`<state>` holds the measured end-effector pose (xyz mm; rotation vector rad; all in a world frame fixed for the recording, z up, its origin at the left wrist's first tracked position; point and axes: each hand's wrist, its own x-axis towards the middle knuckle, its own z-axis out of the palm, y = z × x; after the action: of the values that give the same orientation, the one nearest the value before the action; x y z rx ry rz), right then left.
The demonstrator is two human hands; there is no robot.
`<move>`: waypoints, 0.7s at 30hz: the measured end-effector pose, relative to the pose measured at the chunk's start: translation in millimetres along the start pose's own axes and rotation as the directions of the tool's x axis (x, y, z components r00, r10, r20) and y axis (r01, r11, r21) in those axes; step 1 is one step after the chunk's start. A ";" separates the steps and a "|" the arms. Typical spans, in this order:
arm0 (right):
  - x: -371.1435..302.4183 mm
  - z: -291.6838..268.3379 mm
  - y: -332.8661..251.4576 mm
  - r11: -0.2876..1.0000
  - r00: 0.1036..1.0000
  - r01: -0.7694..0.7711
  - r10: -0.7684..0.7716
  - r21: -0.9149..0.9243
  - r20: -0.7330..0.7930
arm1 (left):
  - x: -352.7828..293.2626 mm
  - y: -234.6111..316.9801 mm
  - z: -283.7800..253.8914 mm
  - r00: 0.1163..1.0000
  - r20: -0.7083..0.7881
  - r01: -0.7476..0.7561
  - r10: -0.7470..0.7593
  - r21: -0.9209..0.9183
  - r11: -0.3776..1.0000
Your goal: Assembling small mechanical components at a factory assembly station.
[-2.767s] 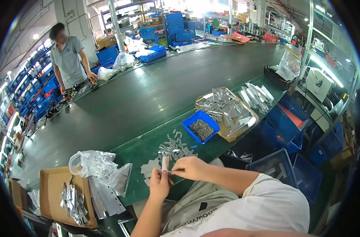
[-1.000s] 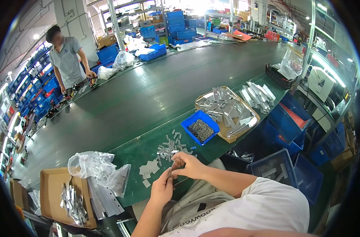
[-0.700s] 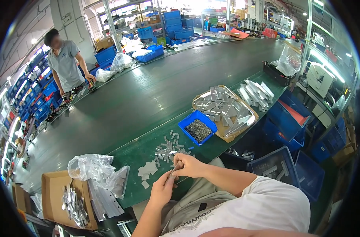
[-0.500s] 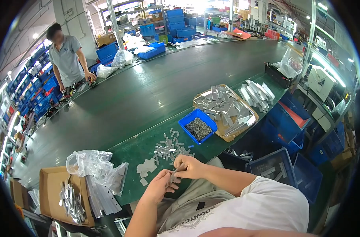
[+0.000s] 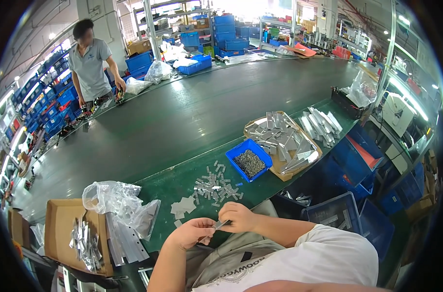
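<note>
The left hand is curled, its fingers closed narrowly around the lower end of a small metal piece — a thin grey sliver that runs up to the right hand. The right hand is bunched into a loose fist, thumb and fingertips pinching the other end of the same piece, so both hands meet on it just above the person's lap, at the near edge of the green tabletop. How the piece is shaped is too small to tell.

Just beyond the hands, a scatter of small metal clips lies on the tabletop, with a few flat pale cut-outs beside it on the left. Further right stands a blue bin filled with tiny dark metal parts, touching a cardboard tray heaped with long bent metal strips. More such strips lie stacked just past the tray.

To the left of the hands sits a crumpled clear plastic bag, partly draped over flat metal plates, next to an open cardboard box holding shiny metal parts. Beyond the tabletop runs a wide dark conveyor belt — at its far side another person in a grey shirt stands with both hands down at the belt's edge.
</note>
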<state>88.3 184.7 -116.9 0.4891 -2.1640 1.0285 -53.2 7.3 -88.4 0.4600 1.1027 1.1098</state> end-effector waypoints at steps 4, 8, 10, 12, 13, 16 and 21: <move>-5.5 2.2 -2.3 0.964 0.985 0.148 -0.163 -0.222 -0.055 | -7.1 9.7 12.8 0.995 -0.084 0.052 -0.045 0.081 0.995; -2.3 4.4 -4.8 0.938 0.987 0.115 -0.146 -0.327 -0.072 | -8.0 6.6 15.1 0.985 -0.169 0.032 -0.016 0.095 0.995; 1.5 3.3 -6.7 0.946 0.988 0.110 -0.136 -0.306 -0.067 | -9.6 5.8 14.6 0.980 -0.201 0.001 0.016 0.085 0.996; 5.0 2.5 -9.2 0.952 0.990 0.108 -0.130 -0.286 -0.060 | -8.7 3.6 14.5 0.975 -0.218 -0.021 0.037 0.077 0.997; 6.6 2.3 -10.5 0.950 0.990 0.094 -0.121 -0.297 -0.075 | -8.3 2.4 15.1 0.970 -0.236 -0.044 0.059 0.067 0.997; 5.2 4.6 -8.8 0.936 0.989 0.088 -0.124 -0.341 -0.084 | -8.1 1.1 18.4 0.957 -0.276 -0.088 0.094 0.033 0.996; 1.2 8.4 -7.0 0.959 0.976 0.010 -0.072 -0.283 -0.208 | -9.5 -7.6 14.9 0.947 -0.210 -0.257 0.242 -0.051 0.965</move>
<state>88.0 173.7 -116.1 0.2736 -2.0504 0.7005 -36.7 -1.2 -83.3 0.4408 1.1953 1.4431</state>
